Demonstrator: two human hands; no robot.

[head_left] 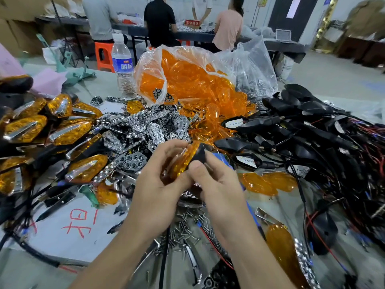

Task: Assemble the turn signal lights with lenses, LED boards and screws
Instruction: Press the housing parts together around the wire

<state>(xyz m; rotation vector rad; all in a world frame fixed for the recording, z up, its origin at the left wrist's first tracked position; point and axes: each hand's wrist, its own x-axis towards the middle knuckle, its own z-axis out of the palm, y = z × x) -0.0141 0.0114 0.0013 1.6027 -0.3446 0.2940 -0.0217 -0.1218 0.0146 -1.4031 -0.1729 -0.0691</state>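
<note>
Fingertips [175, 145] of the left hand [158, 184] curl round the amber ridged plastic lens [183, 163]. The right hand [220, 184] pinches the black moulded housing [201, 153] behind it, and the 2 parts meet in mid-air at near centre. To seat the lens well, I judge, press evenly round its rim before taking any small steel screws [185, 228] heaped just nearer. Finished amber lights [27, 126] pile at left, and wired black housings [312, 132] at right.

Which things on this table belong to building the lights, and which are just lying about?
For the job: left hand, right hand, the light they hold, orange lenses, black housings, screws, finished lights.
Lying about: water bottle, pink sheet.
</note>
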